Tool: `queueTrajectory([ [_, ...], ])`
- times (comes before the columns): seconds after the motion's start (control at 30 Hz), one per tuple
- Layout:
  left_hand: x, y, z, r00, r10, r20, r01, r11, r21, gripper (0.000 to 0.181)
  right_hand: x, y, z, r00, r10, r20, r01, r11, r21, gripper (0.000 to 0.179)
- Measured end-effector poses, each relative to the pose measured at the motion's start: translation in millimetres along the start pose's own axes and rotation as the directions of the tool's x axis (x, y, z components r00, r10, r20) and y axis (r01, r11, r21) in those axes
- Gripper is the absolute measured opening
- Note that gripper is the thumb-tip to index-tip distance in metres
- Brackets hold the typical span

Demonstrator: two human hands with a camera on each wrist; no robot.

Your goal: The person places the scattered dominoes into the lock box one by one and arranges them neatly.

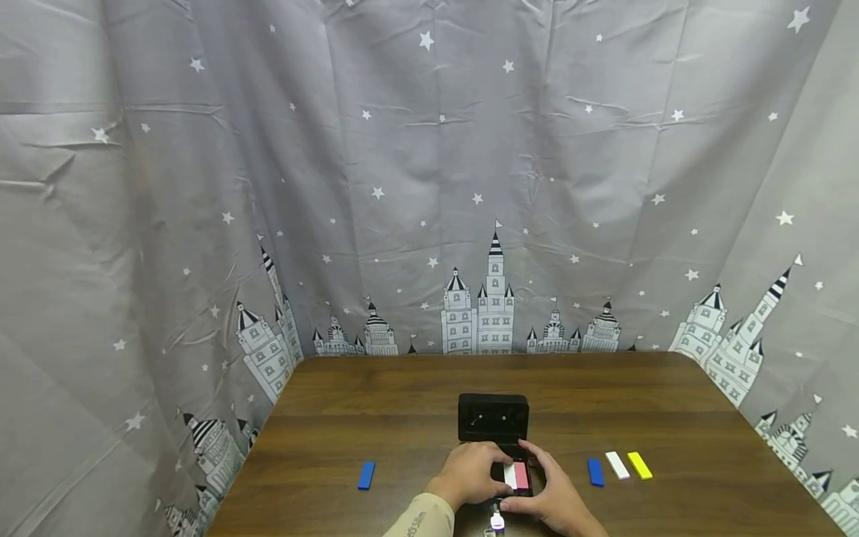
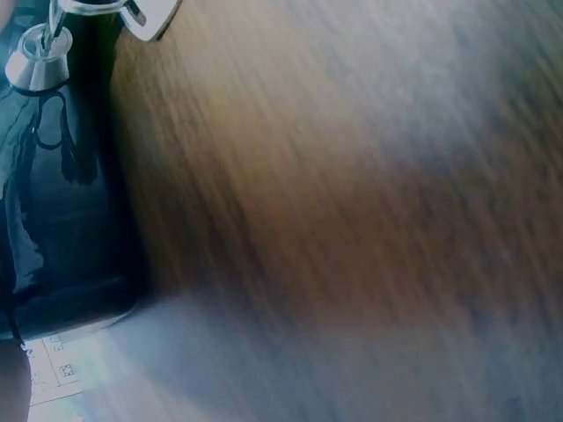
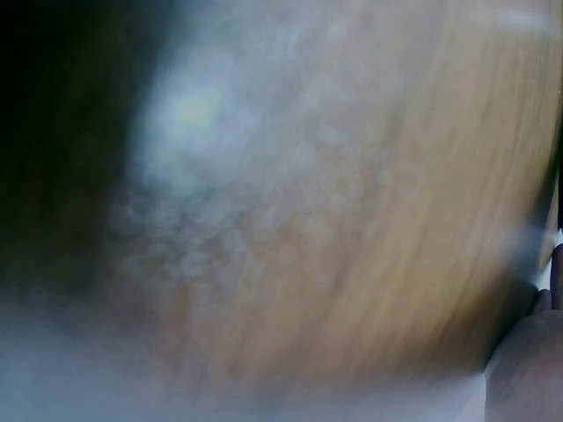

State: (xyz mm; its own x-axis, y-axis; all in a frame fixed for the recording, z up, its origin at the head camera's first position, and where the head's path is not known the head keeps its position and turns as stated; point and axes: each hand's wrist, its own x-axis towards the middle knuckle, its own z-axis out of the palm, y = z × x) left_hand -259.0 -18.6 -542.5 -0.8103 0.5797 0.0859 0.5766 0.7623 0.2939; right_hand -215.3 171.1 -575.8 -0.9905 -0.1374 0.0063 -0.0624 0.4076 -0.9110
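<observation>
A small black case (image 1: 493,418) stands with its lid up in front of me. In its tray lie a white block (image 1: 510,476) and a pink block (image 1: 521,475) side by side. From the left, my left hand (image 1: 472,473) has its index finger and thumb at the far and near ends of the white block, pinching it. My right hand (image 1: 553,494) grips the case from the right, index finger near the hinge, thumb at the front. A metal lock fitting (image 2: 40,61) shows on the case in the left wrist view. The right wrist view is mostly blurred table.
On the wooden table (image 1: 403,388), a blue block (image 1: 366,475) lies to the left. To the right lie another blue block (image 1: 595,472), a white one (image 1: 617,465) and a yellow one (image 1: 640,465). A grey curtain (image 1: 403,149) hangs behind the table.
</observation>
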Motion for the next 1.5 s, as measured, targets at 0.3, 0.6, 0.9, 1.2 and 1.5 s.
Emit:
queueTrajectory([
  [0.3,1.6,-0.5,3.4,1.0,-0.002,0.001,0.002,1.0,0.016,0.039,1.1,0,1,1.0,0.0,-0.008,0.0,1.0,-0.013,0.099],
  [0.6,1.7,0.4,3.2,1.0,-0.009,0.001,0.009,1.0,0.0,0.04,0.1,-2,0,1.0,0.011,-0.006,-0.011,1.0,-0.014,0.099],
  [0.9,1.6,-1.5,1.8,1.0,-0.028,0.005,0.028,0.998,-0.055,0.043,0.9,-1,0,1.0,0.015,-0.008,-0.015,1.0,-0.009,0.101],
  [1.2,-4.4,-10.2,-1.2,1.0,0.03,-0.009,-0.031,0.988,-0.15,0.035,0.7,0,2,1.0,0.012,0.005,-0.012,1.0,-0.009,0.1],
  [1.5,-14.5,-22.9,-9.7,0.994,0.078,-0.078,-0.095,0.966,-0.242,0.033,-0.1,-1,1,1.0,0.02,-0.007,-0.02,1.0,-0.023,0.099],
])
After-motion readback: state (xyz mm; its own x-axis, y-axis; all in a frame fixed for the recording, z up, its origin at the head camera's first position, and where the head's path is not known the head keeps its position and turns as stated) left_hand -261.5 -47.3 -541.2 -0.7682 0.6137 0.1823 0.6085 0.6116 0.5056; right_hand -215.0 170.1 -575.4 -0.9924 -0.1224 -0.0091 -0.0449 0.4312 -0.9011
